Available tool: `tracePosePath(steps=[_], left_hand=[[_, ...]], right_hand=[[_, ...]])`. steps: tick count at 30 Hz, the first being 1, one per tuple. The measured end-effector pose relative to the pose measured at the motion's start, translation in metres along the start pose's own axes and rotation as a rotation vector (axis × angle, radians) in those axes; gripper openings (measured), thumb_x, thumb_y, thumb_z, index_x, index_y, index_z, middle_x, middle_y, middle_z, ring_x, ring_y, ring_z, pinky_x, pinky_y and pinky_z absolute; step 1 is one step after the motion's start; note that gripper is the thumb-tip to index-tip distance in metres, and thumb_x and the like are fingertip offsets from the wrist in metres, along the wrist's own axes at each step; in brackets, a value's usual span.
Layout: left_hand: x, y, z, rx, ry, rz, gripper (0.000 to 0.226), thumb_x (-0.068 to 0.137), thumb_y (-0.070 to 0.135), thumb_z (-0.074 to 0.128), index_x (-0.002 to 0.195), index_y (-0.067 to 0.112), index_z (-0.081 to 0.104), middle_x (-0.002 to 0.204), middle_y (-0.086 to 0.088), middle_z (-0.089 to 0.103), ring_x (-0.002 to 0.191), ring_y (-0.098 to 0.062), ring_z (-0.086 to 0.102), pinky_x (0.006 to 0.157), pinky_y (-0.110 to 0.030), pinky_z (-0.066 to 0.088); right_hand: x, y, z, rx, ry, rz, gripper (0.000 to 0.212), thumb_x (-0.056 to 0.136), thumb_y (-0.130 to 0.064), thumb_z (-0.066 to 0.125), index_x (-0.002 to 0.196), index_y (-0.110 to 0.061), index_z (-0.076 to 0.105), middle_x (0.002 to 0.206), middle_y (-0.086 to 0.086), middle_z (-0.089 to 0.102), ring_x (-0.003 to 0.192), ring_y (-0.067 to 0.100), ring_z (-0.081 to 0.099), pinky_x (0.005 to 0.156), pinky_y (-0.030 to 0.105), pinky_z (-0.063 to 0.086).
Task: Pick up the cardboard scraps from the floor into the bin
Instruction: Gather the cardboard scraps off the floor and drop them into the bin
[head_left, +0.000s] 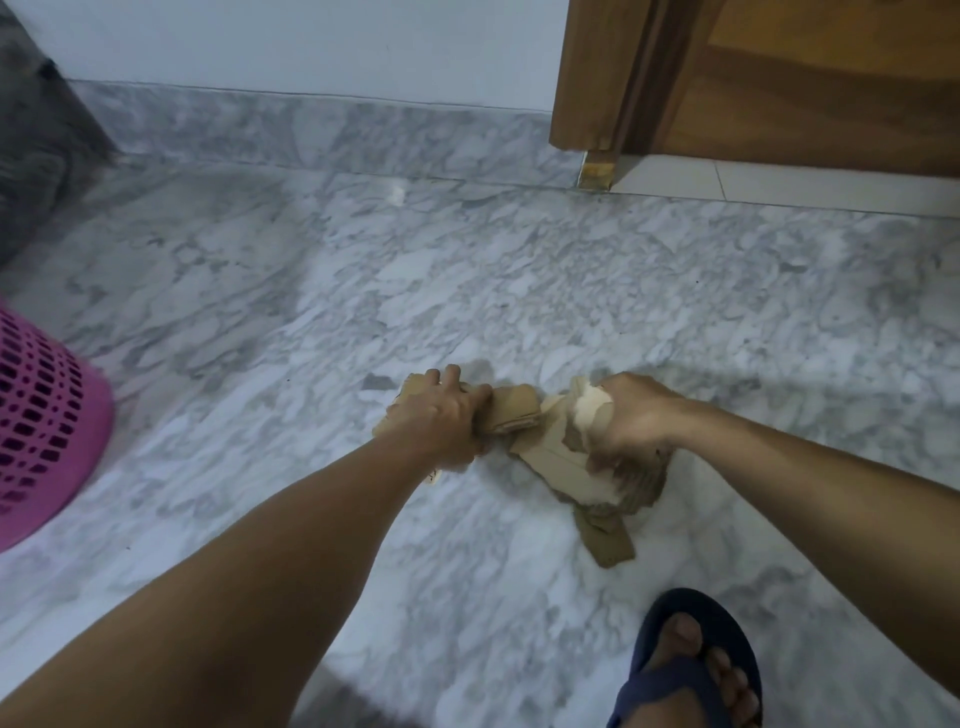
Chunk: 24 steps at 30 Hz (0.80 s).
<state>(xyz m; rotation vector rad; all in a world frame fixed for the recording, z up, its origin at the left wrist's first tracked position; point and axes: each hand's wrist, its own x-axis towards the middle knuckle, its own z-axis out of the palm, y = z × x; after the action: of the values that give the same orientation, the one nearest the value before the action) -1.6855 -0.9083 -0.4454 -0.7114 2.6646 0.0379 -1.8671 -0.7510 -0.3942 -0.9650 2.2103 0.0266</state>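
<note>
A pile of brown cardboard scraps (550, 457) lies on the marble floor in the middle of the head view. My left hand (441, 415) grips a bunch of scraps at the pile's left end, fingers curled over them. My right hand (628, 421) grips scraps at the right end, among them a pale torn piece (589, 410). One loose strip (608, 540) trails toward me from the pile. The pink perforated bin (47, 415) stands at the left edge, partly out of view.
A wooden door and frame (727, 78) fill the far right, with a marble skirting (322, 130) along the wall. A grey fabric mass (36, 140) sits at the far left. My foot in a dark blue sandal (691, 665) stands near the bottom right.
</note>
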Motion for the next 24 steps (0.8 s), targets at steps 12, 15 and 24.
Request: tracePosePath(steps=[12,15,24], left_hand=[[0.002,-0.004,-0.008,-0.207,0.115,-0.02,0.022,0.088,0.007,0.049,0.107,0.018,0.05,0.116,-0.005,0.048,0.109,-0.025,0.047,0.089,-0.031,0.044],[-0.001,-0.012,-0.027,-0.231,0.117,-0.026,0.015,0.086,-0.001,0.047,0.093,0.012,0.049,0.112,-0.008,0.046,0.097,-0.02,0.048,0.073,-0.029,0.042],[-0.021,-0.04,-0.043,-0.7,0.113,-0.189,0.103,0.09,0.017,0.061,0.15,0.03,-0.021,0.161,-0.012,-0.016,0.107,-0.029,0.061,0.077,-0.037,0.051]], right_hand=[[0.017,0.019,-0.035,0.297,-0.04,0.042,0.081,0.037,-0.03,0.099,0.108,-0.017,0.063,0.103,0.001,0.07,0.092,0.017,0.066,0.08,0.034,0.058],[0.02,0.015,-0.041,0.334,-0.014,0.024,0.079,0.037,-0.027,0.099,0.107,-0.016,0.064,0.099,0.0,0.071,0.09,0.017,0.067,0.073,0.03,0.057],[0.023,0.0,-0.049,0.369,0.021,-0.004,0.088,0.028,-0.032,0.098,0.108,-0.014,0.066,0.101,0.001,0.071,0.092,0.018,0.067,0.076,0.03,0.056]])
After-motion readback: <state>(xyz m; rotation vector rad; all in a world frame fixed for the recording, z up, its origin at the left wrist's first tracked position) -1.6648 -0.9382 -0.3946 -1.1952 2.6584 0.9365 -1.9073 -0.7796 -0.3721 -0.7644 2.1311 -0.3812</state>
